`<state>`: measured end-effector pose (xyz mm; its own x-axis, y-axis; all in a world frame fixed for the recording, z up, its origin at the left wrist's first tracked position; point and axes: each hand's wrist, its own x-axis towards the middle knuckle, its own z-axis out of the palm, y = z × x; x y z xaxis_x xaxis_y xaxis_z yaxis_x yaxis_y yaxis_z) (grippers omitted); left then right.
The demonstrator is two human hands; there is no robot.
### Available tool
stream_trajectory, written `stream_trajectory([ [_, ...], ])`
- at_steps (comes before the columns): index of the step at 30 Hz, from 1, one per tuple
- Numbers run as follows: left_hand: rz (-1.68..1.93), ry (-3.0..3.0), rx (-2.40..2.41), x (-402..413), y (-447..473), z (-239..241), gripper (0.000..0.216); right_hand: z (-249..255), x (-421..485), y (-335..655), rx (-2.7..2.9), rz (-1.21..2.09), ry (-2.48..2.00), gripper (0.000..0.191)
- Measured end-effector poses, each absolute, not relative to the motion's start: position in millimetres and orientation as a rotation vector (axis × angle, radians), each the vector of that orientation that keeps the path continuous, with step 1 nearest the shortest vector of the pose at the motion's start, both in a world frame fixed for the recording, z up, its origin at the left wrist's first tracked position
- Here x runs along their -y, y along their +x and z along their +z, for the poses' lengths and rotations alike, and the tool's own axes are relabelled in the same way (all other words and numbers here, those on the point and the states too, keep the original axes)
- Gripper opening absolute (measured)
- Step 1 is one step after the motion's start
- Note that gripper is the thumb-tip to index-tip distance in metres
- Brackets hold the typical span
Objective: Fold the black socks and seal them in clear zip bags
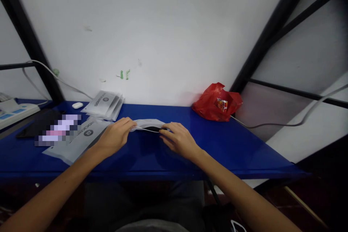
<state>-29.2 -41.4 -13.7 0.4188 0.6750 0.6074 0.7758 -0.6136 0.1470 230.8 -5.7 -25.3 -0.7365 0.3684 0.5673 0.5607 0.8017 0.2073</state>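
Note:
Between both hands a translucent whitish plastic bag (pixel 148 122) is held just above the blue desk, its near edge parted around something black (pixel 154 129). My left hand (pixel 119 132) pinches the bag's left corner between thumb and fingers. On the opposite side, my right hand (pixel 178 137) is closed on the right part of the edge, fingertips at the black thing. What the black thing is cannot be made out. Partly behind my left forearm lies a flat printed plastic bag (pixel 77 141) with dark lettering.
Behind it sits a stack of similar printed bags (pixel 104 103), beside a small white case (pixel 77 105). A phone with a blurred screen (pixel 58 130) and a white power strip (pixel 19 114) are at left. A red plastic bag (pixel 210 107) stands at the back right of the blue desk (pixel 217 145).

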Motion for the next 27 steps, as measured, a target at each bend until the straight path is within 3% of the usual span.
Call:
stream_trajectory([
  [8, -1.223, -2.598, 1.347, 45, -26, -2, 0.024, -6, 1, 236, 2.474, -0.252, -0.722, 0.015],
  [19, -1.292, -2.446, 1.348, 43, -28, 0, 0.021, 10, 5, 239, 2.411, -0.076, -0.807, 0.013],
  [27, -1.357, -2.468, 1.386, 38, -23, -5, 0.024, 15, 7, 219, 2.344, -0.163, -0.783, 0.019],
])
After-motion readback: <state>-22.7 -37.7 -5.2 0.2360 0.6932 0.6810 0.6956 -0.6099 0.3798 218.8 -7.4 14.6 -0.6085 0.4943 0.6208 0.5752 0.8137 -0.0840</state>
